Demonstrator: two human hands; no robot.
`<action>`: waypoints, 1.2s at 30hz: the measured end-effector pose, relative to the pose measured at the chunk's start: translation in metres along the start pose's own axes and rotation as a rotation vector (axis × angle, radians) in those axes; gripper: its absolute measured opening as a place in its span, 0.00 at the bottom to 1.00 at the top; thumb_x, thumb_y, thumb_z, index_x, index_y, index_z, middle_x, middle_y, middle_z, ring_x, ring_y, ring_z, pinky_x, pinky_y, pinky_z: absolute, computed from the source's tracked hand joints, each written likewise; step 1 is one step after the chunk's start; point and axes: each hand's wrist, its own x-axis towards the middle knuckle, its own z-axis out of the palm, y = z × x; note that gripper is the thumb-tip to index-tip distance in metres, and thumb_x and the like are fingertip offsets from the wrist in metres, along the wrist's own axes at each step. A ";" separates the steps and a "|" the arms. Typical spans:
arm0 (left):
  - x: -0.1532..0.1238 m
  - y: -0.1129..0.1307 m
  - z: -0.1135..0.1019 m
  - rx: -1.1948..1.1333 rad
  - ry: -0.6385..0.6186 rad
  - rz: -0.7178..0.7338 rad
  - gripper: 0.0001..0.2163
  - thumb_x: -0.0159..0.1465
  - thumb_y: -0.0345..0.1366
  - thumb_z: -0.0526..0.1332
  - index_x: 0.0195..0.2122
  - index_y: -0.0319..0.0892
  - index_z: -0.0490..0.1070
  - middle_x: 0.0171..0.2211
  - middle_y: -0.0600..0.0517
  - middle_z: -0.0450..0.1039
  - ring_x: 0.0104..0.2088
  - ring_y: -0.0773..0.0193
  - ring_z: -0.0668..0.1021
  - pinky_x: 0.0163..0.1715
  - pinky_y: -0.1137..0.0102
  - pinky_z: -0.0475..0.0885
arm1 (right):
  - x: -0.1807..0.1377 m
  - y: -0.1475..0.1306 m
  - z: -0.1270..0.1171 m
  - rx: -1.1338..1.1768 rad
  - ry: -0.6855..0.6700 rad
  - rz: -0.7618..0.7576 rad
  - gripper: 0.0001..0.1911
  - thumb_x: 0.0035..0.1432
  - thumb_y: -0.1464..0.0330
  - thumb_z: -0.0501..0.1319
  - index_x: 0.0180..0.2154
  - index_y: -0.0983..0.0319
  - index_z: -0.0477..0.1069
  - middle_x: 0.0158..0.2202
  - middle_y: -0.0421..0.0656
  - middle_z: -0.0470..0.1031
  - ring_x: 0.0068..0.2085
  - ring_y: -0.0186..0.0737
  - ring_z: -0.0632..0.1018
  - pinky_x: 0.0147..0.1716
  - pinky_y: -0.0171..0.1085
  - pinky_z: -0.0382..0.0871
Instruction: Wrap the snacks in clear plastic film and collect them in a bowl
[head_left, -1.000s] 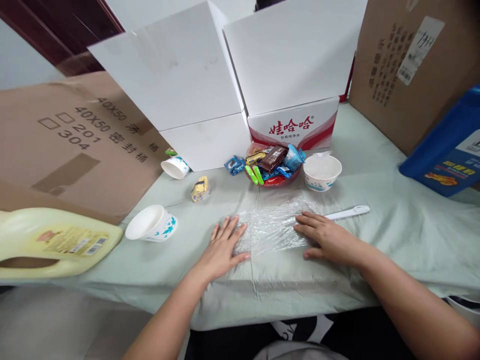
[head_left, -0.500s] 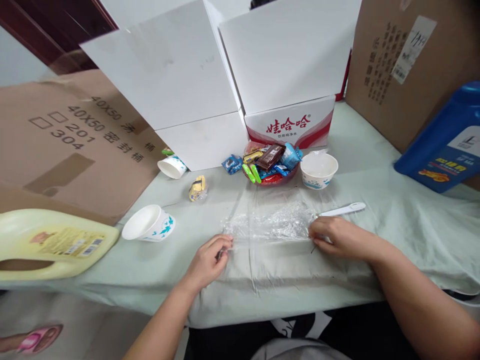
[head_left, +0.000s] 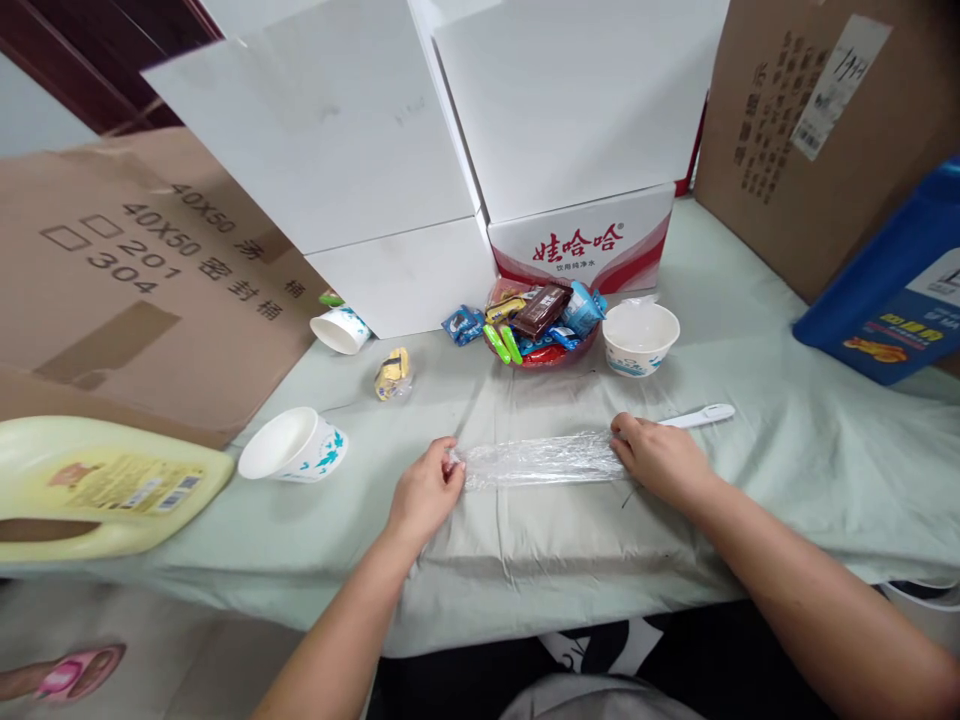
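Observation:
A crinkled strip of clear plastic film (head_left: 536, 460) lies stretched across the green cloth between my two hands. My left hand (head_left: 429, 490) pinches its left end, thumb and fingers pressed together. At the other end my right hand (head_left: 658, 460) grips the film with curled fingers. Just behind the right fingers, a white plastic handle (head_left: 701, 416) sticks out; its other end is hidden by the hand. Beyond the film stands a bowl of wrapped snacks (head_left: 541, 325), with a paper cup (head_left: 640, 337) holding clear plastic right beside it.
At the left are a tilted paper cup (head_left: 294, 445), another tipped cup (head_left: 339, 330), a wrapped yellow snack (head_left: 393, 373) and a pale yellow jug (head_left: 112, 490). White boxes (head_left: 390, 280) wall off the back. A blue bottle (head_left: 885, 290) leans at the right by a brown carton (head_left: 817, 130).
The film has gone from a wider, loose sheet to a narrower, tauter strip. Both my hands have shifted slightly away from me, each still holding its end.

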 end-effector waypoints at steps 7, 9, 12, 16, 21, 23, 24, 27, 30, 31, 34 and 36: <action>-0.021 0.035 -0.007 0.264 0.415 0.247 0.12 0.65 0.30 0.53 0.46 0.38 0.71 0.41 0.42 0.72 0.44 0.51 0.75 0.43 0.60 0.72 | 0.002 0.000 0.005 -0.092 0.176 -0.113 0.11 0.64 0.64 0.56 0.43 0.64 0.71 0.44 0.52 0.71 0.45 0.50 0.73 0.40 0.40 0.65; -0.030 0.054 0.000 0.198 0.303 0.407 0.12 0.67 0.31 0.52 0.47 0.39 0.71 0.40 0.44 0.72 0.43 0.54 0.74 0.44 0.61 0.72 | 0.002 0.001 0.004 -0.084 0.168 -0.177 0.09 0.65 0.67 0.55 0.37 0.64 0.72 0.41 0.51 0.72 0.44 0.49 0.73 0.44 0.42 0.65; -0.040 0.080 0.014 0.194 0.051 0.468 0.15 0.68 0.36 0.54 0.54 0.41 0.69 0.45 0.44 0.72 0.44 0.53 0.73 0.44 0.59 0.73 | -0.005 0.003 -0.006 0.093 0.108 -0.225 0.08 0.64 0.70 0.54 0.34 0.63 0.70 0.37 0.48 0.73 0.39 0.45 0.74 0.41 0.42 0.67; -0.044 0.101 0.025 0.220 -0.106 0.470 0.25 0.66 0.45 0.60 0.62 0.46 0.62 0.59 0.41 0.65 0.56 0.43 0.67 0.51 0.49 0.68 | -0.028 0.009 -0.032 0.593 -0.021 -0.369 0.07 0.59 0.73 0.56 0.40 0.62 0.68 0.46 0.48 0.74 0.29 0.31 0.74 0.32 0.35 0.70; -0.046 0.109 0.023 0.069 -0.416 0.877 0.30 0.64 0.55 0.57 0.66 0.53 0.55 0.68 0.48 0.54 0.67 0.40 0.53 0.61 0.41 0.51 | -0.049 0.016 -0.055 1.080 -0.490 -0.717 0.09 0.61 0.70 0.59 0.43 0.64 0.72 0.40 0.47 0.79 0.29 0.30 0.78 0.29 0.30 0.72; -0.047 0.112 0.021 0.022 -0.499 0.990 0.30 0.65 0.53 0.57 0.66 0.54 0.54 0.68 0.51 0.53 0.68 0.43 0.51 0.63 0.42 0.48 | -0.047 0.018 -0.053 1.289 -0.631 -0.677 0.11 0.62 0.65 0.61 0.42 0.65 0.72 0.35 0.46 0.79 0.30 0.32 0.79 0.27 0.30 0.72; -0.047 0.113 0.020 0.005 -0.515 1.016 0.29 0.65 0.51 0.57 0.67 0.54 0.53 0.68 0.51 0.53 0.68 0.44 0.50 0.63 0.43 0.47 | -0.043 0.018 -0.050 1.396 -0.639 -0.611 0.13 0.62 0.63 0.61 0.43 0.66 0.71 0.36 0.46 0.79 0.32 0.34 0.80 0.27 0.30 0.73; -0.047 0.115 0.019 -0.045 -0.513 1.019 0.31 0.64 0.46 0.60 0.67 0.53 0.51 0.66 0.49 0.58 0.68 0.46 0.53 0.64 0.42 0.45 | -0.026 0.013 -0.037 1.649 -0.488 -0.314 0.20 0.61 0.57 0.62 0.48 0.64 0.69 0.43 0.49 0.78 0.43 0.39 0.80 0.37 0.35 0.76; -0.046 0.115 0.019 -0.085 -0.532 0.992 0.32 0.63 0.47 0.62 0.67 0.51 0.52 0.62 0.48 0.65 0.66 0.47 0.59 0.65 0.44 0.43 | -0.007 0.005 -0.019 1.758 -0.366 -0.055 0.25 0.58 0.54 0.64 0.50 0.63 0.68 0.49 0.52 0.75 0.52 0.44 0.77 0.52 0.44 0.71; -0.046 0.114 0.019 -0.090 -0.539 0.982 0.33 0.62 0.48 0.62 0.66 0.49 0.53 0.61 0.47 0.66 0.66 0.47 0.59 0.66 0.45 0.43 | -0.002 0.002 -0.014 1.766 -0.347 0.002 0.25 0.57 0.54 0.65 0.50 0.63 0.68 0.51 0.53 0.74 0.53 0.46 0.76 0.56 0.46 0.68; -0.045 0.114 0.021 -0.096 -0.543 0.956 0.34 0.60 0.50 0.64 0.65 0.45 0.56 0.61 0.44 0.65 0.65 0.47 0.60 0.66 0.46 0.43 | 0.006 -0.004 0.000 1.741 -0.307 0.095 0.26 0.57 0.55 0.65 0.52 0.62 0.68 0.55 0.53 0.70 0.56 0.48 0.73 0.60 0.50 0.63; -0.045 0.113 0.023 -0.112 -0.530 0.948 0.35 0.58 0.51 0.65 0.64 0.44 0.57 0.61 0.43 0.65 0.65 0.46 0.60 0.66 0.46 0.45 | 0.006 -0.006 0.003 1.701 -0.299 0.115 0.28 0.57 0.55 0.65 0.55 0.60 0.66 0.59 0.52 0.66 0.58 0.48 0.71 0.60 0.51 0.62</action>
